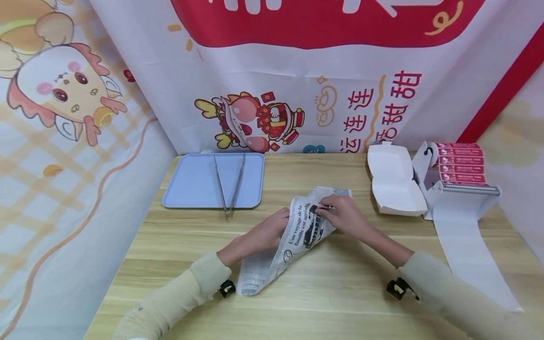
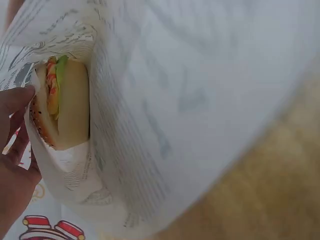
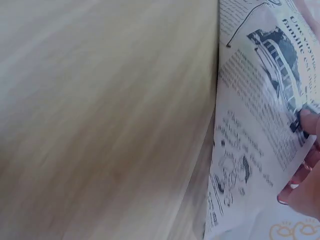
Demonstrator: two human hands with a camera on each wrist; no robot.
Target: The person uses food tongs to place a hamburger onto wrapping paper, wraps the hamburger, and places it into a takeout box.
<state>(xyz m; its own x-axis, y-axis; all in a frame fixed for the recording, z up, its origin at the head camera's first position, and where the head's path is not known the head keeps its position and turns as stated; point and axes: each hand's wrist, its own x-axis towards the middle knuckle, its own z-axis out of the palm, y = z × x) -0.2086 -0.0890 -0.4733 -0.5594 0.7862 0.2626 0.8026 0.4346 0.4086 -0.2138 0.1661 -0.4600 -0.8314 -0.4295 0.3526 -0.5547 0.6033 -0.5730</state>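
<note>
A sheet of newsprint-patterned wrapping paper (image 1: 297, 236) stands folded up over the wooden table, between both hands. Inside its fold, in the left wrist view, sits a burger (image 2: 62, 102) with a sesame bun, green leaf and sauced filling; the head view hides it. My left hand (image 1: 269, 230) grips the paper at its left side, thumb and fingers (image 2: 17, 100) close against the bun. On the right, my right hand (image 1: 345, 216) pinches the paper's upper edge between thumb and fingers. The printed outer face of the paper (image 3: 260, 110) fills the right part of the right wrist view.
At the back left, metal tongs (image 1: 222, 189) lie on a light blue tray (image 1: 191, 182), their joined end past its front edge. An open white box (image 1: 397, 184) stands at the back right beside a label dispenser (image 1: 463, 189) with red labels and a long trailing backing strip (image 1: 476, 255).
</note>
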